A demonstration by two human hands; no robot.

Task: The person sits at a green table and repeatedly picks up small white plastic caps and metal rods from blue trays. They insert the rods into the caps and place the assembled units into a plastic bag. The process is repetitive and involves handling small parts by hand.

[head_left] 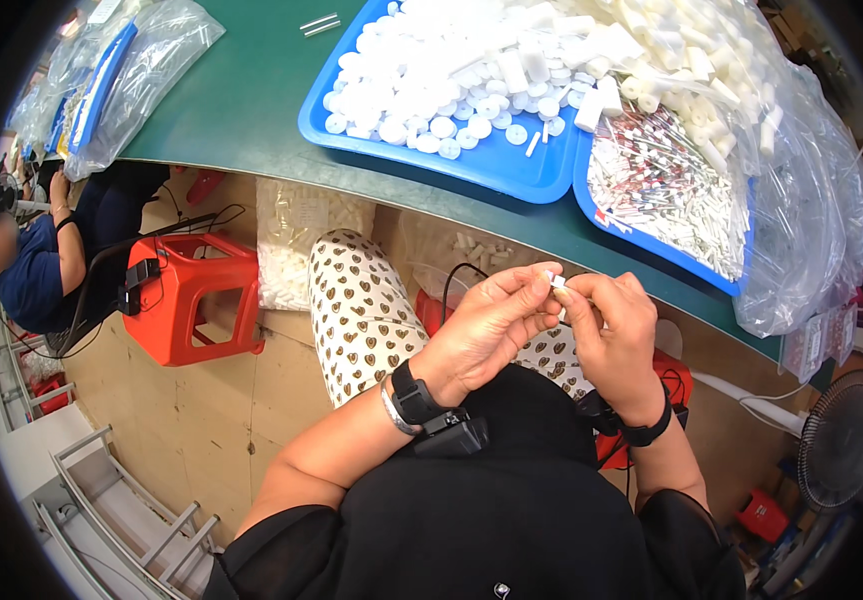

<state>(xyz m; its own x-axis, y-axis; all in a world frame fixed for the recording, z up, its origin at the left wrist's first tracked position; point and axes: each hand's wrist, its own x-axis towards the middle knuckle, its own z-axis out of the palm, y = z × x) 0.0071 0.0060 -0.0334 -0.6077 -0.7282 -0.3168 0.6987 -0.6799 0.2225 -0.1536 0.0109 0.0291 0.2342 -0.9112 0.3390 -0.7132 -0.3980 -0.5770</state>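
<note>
Over my lap, just off the table edge, both hands meet at a small white piece (556, 281), too small to name. My left hand (491, 325) pinches it between thumb and forefinger from the left. Closed on the same piece from the right is my right hand (613, 335), its curled fingers partly hiding it. Beyond them a blue tray (431, 165) holds a heap of white plastic discs (461, 115) and short white cylinders. To its right, a smaller blue tray (666, 262) carries many thin red and white pieces (651, 165).
A green table (251, 110) bears the trays. Clear plastic bags (806, 200) of white foam-like cylinders (701, 60) bulge at the right. A red stool (196, 300) stands left, near a seated co-worker (36, 260). A black fan (841, 430) is at lower right, metal racks (131, 510) at lower left.
</note>
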